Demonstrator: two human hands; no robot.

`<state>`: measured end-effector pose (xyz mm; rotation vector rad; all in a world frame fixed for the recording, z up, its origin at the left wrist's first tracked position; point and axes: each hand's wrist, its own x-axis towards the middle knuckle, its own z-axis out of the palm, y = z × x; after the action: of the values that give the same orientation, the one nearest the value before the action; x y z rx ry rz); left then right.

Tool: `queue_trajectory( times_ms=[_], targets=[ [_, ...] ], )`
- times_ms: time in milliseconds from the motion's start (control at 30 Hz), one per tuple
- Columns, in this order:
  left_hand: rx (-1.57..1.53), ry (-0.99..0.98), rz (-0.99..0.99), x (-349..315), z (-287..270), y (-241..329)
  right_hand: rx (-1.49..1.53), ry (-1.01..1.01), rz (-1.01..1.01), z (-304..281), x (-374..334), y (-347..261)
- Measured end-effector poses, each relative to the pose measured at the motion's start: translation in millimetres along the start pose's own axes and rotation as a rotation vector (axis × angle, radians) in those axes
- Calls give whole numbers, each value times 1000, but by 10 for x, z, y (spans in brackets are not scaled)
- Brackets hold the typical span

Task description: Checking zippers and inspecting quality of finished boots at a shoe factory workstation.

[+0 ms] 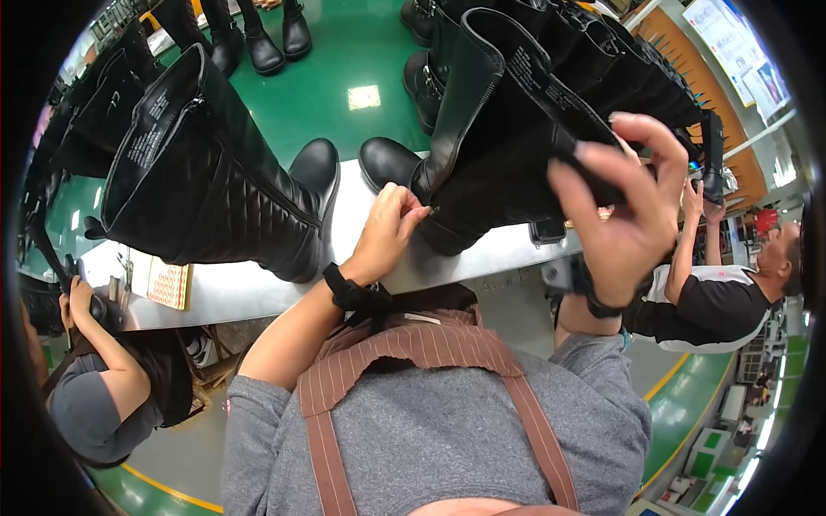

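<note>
Two tall black boots stand upright on a narrow metal ledge in front of me. The left boot (232, 185), quilted on its side, has a long zipper line down its shaft. Over the right boot (508, 146) the shaft leans to the right, with its top open and the lining showing. At that boot's ankle, my left hand (387, 228) pinches something too small to make out beside the zipper side. My right hand (628, 189), slightly blurred, is raised by the shaft's upper right side with its fingers curved and apart.
More black boots (594, 52) crowd the far right, and others (258, 39) stand at the far left on the green surface (344, 95). A patterned card (168, 282) lies on the ledge (232, 301). People work at left (112, 387) and right (714, 292).
</note>
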<state>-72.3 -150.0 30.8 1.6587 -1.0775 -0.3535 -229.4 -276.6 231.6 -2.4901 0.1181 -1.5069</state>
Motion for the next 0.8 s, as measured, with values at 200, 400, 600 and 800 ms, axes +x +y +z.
queue_trajectory(
  times_ms=[200,400,600,800],
  targets=[
    [-52,-84,-41,-3,-42,85,24,286,-24,274,-301,343],
    [-174,-258,-283,11,-49,41,795,-389,695,762,-1377,331],
    [-666,-323,-470,117,-256,444,657,-315,731,1076,-1670,447],
    [-870,-231,-183,324,-654,1355,616,-332,689,1021,-1563,333]
  ],
)
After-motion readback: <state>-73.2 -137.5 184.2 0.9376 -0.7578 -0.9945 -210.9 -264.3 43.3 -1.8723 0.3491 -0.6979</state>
